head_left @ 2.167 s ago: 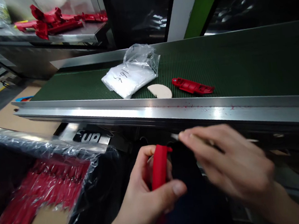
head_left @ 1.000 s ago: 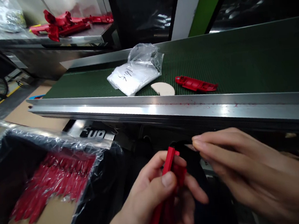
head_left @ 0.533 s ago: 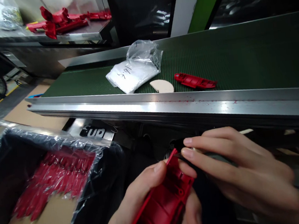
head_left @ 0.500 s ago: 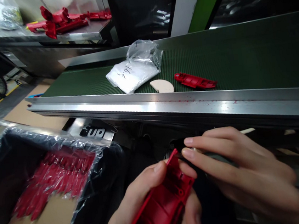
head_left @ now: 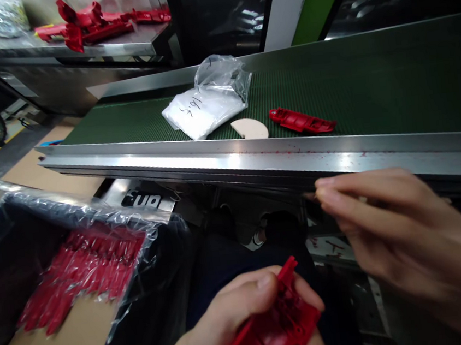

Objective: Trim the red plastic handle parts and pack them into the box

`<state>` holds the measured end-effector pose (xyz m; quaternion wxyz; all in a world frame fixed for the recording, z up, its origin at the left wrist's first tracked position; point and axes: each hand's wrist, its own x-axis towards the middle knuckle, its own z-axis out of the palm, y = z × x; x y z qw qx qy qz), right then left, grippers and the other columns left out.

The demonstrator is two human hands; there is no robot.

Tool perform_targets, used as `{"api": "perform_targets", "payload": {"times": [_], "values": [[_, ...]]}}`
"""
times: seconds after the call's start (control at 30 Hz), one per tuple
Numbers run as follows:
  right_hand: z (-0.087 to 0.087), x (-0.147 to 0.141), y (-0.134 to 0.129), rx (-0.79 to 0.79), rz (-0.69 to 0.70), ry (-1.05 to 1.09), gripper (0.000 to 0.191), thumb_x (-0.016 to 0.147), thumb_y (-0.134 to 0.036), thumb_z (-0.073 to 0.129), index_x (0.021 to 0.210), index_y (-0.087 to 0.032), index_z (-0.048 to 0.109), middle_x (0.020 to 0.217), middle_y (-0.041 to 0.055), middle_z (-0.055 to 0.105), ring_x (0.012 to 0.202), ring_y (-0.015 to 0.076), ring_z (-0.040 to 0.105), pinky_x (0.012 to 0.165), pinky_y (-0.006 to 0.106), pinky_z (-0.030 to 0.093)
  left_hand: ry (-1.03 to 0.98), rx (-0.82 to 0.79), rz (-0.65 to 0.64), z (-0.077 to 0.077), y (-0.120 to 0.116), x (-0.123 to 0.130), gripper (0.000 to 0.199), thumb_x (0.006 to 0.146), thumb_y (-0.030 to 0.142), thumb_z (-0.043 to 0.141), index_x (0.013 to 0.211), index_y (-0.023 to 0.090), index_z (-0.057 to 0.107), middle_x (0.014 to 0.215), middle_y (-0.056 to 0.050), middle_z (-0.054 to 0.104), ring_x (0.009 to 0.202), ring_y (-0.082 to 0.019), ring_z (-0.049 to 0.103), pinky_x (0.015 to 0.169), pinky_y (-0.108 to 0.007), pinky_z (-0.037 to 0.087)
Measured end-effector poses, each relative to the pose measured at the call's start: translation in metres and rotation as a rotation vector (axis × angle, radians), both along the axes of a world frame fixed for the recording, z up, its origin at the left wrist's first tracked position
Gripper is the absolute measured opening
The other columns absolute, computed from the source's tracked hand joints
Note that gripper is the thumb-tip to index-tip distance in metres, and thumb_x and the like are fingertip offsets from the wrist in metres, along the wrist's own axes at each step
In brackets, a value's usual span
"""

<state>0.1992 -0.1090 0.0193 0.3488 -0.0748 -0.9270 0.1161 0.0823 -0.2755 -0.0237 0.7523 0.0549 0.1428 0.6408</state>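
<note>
My left hand (head_left: 244, 303) is closed around a red plastic shell (head_left: 268, 333), its hollow, ribbed inside facing up and its narrow end pointing away from me. To the right, my right hand (head_left: 388, 222) is raised above the shell and apart from it. Its fingers pinch a thin, slender tool (head_left: 310, 195); only a dark, blurred tip shows beyond the fingertips, so its kind is unclear. On the belt beyond lies another red plastic part (head_left: 301, 121).
A green conveyor belt (head_left: 370, 92) with a metal edge (head_left: 212, 155) runs across. On it rest a bag of white material (head_left: 203, 109) and a beige disc piece (head_left: 250, 128). At left stands a lined box (head_left: 69, 203) of wrapped red parts (head_left: 88, 270). More red parts (head_left: 87, 25) lie on a metal table.
My right hand has moved away from the shell's tip, up and to the right, with the tool. My left hand and the shell have shifted lower and slightly right.
</note>
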Motion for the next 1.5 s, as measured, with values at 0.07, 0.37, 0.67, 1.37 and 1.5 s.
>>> {"api": "perform_targets", "payload": {"times": [0.07,0.37,0.67,1.37,1.5], "values": [[0.003,0.0,0.002,-0.026,0.013,0.031,0.042,0.082,0.003,0.059,0.118,-0.02,0.063,0.109,0.0096,0.066,0.097,0.0222,0.064,0.076,0.036,0.052,-0.038,0.01,-0.001,-0.002,0.0,0.0,0.044,0.095,0.047,0.041,0.104,0.01,0.064,0.067,-0.01,0.066,0.044,-0.011,0.056,0.042,-0.017,0.038],[-0.012,0.004,-0.004,-0.037,0.179,-0.154,0.042,0.087,0.0,0.05,0.122,-0.02,0.061,0.121,0.0071,0.063,0.107,0.0218,0.058,0.079,0.035,0.052,-0.206,0.004,-0.027,0.017,-0.003,-0.013,0.058,0.1,0.044,0.014,0.117,0.016,0.062,0.073,-0.008,0.063,0.035,-0.008,0.045,0.028,-0.015,0.027],[-0.012,-0.001,-0.006,-0.016,0.219,-0.132,0.034,0.093,-0.007,0.05,0.123,-0.02,0.06,0.122,0.0082,0.063,0.106,0.0219,0.057,0.081,0.04,0.05,-0.233,-0.003,-0.058,0.017,-0.001,-0.012,0.057,0.1,0.044,0.018,0.116,0.013,0.064,0.064,-0.006,0.063,0.031,-0.007,0.045,0.031,-0.016,0.024],[-0.02,-0.003,-0.012,-0.417,-0.146,0.132,0.041,0.088,-0.006,0.059,0.121,-0.029,0.063,0.115,0.0001,0.065,0.093,0.0145,0.064,0.078,0.029,0.052,-0.196,-0.056,-0.056,0.011,0.002,-0.019,0.054,0.101,0.043,0.018,0.124,0.019,0.061,0.087,-0.012,0.068,0.053,-0.012,0.065,0.042,-0.019,0.05],[-0.016,-0.011,-0.018,-0.634,-0.056,-0.019,0.029,0.092,-0.017,0.057,0.118,-0.028,0.063,0.111,-0.0003,0.063,0.097,0.0114,0.061,0.08,0.022,0.051,-0.206,-0.083,-0.087,0.01,0.003,-0.018,0.064,0.1,0.047,0.01,0.118,0.018,0.065,0.083,-0.011,0.067,0.051,-0.013,0.065,0.038,-0.018,0.047]]}}
